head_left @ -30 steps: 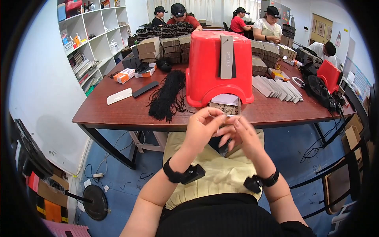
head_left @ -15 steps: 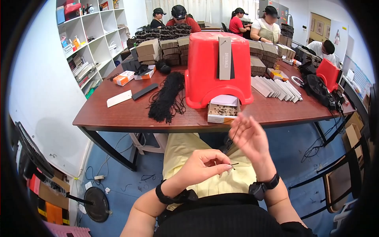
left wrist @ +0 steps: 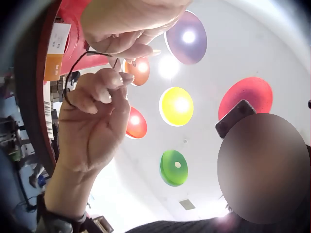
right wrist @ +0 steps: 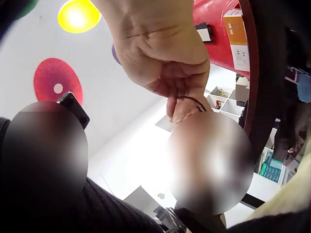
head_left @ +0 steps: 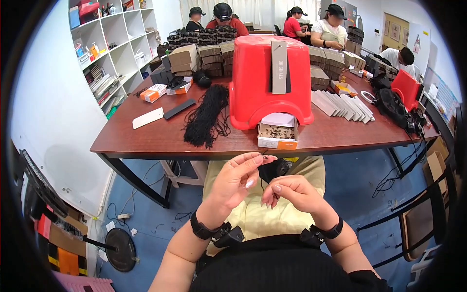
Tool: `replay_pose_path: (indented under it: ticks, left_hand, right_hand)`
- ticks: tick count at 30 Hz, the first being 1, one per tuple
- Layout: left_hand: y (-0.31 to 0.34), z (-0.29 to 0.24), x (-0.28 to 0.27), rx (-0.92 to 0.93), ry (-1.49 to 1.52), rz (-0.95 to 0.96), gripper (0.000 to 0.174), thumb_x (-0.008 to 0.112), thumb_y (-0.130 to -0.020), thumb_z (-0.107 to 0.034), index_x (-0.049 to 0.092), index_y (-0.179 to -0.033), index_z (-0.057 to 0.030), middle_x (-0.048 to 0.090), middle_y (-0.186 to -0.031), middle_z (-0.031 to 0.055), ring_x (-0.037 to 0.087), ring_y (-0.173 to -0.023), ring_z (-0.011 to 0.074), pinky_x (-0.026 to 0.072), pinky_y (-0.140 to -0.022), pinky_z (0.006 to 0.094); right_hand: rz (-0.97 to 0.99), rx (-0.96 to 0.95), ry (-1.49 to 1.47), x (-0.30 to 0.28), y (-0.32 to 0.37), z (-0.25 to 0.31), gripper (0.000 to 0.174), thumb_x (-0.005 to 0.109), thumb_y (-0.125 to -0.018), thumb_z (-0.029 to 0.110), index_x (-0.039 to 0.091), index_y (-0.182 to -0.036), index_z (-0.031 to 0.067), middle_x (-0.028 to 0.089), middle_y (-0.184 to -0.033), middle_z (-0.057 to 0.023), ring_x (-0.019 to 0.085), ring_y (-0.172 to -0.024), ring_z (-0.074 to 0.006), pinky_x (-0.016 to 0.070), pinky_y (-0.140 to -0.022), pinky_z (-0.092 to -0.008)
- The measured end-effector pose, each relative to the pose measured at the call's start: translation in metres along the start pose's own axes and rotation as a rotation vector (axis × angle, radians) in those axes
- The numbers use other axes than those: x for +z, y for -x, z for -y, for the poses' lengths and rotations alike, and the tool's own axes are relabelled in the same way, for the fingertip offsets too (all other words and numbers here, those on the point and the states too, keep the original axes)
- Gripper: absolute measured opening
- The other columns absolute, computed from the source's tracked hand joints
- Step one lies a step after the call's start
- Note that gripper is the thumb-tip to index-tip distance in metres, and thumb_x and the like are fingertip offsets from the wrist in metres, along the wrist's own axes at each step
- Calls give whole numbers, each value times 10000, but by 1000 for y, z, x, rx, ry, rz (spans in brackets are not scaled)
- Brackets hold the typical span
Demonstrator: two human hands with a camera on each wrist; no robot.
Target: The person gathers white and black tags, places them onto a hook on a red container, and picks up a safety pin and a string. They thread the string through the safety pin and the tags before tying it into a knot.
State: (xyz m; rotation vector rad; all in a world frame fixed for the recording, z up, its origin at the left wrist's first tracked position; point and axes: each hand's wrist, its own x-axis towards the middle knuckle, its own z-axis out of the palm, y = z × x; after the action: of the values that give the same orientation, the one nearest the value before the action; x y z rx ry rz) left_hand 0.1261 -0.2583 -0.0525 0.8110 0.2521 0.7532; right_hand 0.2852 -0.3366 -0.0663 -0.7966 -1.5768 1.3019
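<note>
A thin black cord (left wrist: pixel 73 73) bends between my two hands in the left wrist view. Thumb and index finger of my left hand (head_left: pixel 233 182) pinch it, and a small dark bit shows at their tips in the head view. Lower and to the right, my right hand (head_left: pixel 296 192) holds another part of the cord in curled fingers. Both hands are over my lap, in front of the table edge. Just beyond them, an open box (head_left: pixel 277 144) of small metal pieces sits at the edge. A bundle of black cords (head_left: pixel 206 117) lies left of it.
An upturned red plastic stool (head_left: pixel 243 82) stands behind the box, with a grey "ORIGINALS" tag (head_left: pixel 278 73) on it. Flat tags (head_left: pixel 148 118) lie at left, a fanned row of tags (head_left: pixel 340 106) at right. Stacked cartons (head_left: pixel 184 61) and several people are farther back.
From close together by the box, my hands came apart, the left dropping toward my lap. Since then the left has risen, while the right has come down and curled its fingers.
</note>
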Motion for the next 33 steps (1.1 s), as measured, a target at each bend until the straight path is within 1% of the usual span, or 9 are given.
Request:
replay_pose_path:
  ticks: [3,5,8,17,19,22,26,28,33]
  left_hand:
    - [5,1,9,71,-98,14,87,533,-800,-73,584,-851,-24,602,-920,124,395,-476,24,334,-464,140]
    - [10,1,11,127,-268,110,99,538,-784,-34,586,-857,14,606,-908,120,478,-555,50,377,-514,151]
    - [18,0,23,212,-577,156,107,545,-792,-14,600,-878,20,614,-865,65,492,-585,27,402,-482,161]
    - [20,9,20,413,-925,257,102,579,-759,-1,619,-853,0,619,-826,49,498,-594,18,401,-492,175]
    - [21,10,24,428,-1057,205,78,604,-706,37,620,-781,24,633,-833,100,588,-716,114,450,-688,220]
    - [21,10,22,469,-1090,171,75,589,-719,37,615,-786,20,613,-931,112,582,-688,112,449,-670,216]
    - [16,11,17,494,-704,79,87,561,-740,29,609,-810,11,567,-1046,124,554,-620,95,435,-584,197]
    - [16,5,20,235,-399,69,99,536,-767,9,601,-841,2,523,-1116,132,513,-569,67,388,-499,171]
    - [14,8,23,130,-226,33,127,533,-783,-13,603,-889,2,597,-964,127,493,-548,41,332,-443,153]
  right_hand:
    - [-3,27,5,-2,2,-3,231,422,-878,140,576,-874,-32,584,-818,-78,547,-740,-125,443,-686,-246]
    - [-186,-286,396,-2,2,-1,177,460,-856,112,582,-892,-12,568,-912,-93,529,-844,-149,416,-766,-259]
    - [-448,-283,328,-10,2,19,151,497,-828,92,588,-911,4,533,-968,-71,501,-903,-160,395,-793,-273]
    - [-277,-58,-40,-6,-2,30,146,536,-817,91,599,-874,-28,520,-859,-28,490,-756,-78,398,-659,-212]
    - [-275,-8,-48,-6,-4,29,132,550,-806,76,602,-855,-34,518,-835,-23,490,-739,-78,395,-652,-209]
    - [-337,-78,-101,-4,-5,22,96,574,-781,45,613,-820,-34,517,-795,-18,483,-717,-73,387,-627,-198]
    - [-581,-265,120,-2,-5,21,74,613,-745,38,631,-795,-14,520,-751,-13,475,-668,-67,373,-569,-190]
    - [-553,-231,237,2,-1,20,92,629,-729,33,637,-813,-3,522,-724,-8,470,-659,-68,364,-559,-192]
    - [-474,-302,240,8,-4,13,126,630,-715,12,639,-841,15,534,-699,-19,477,-655,-79,376,-566,-205]
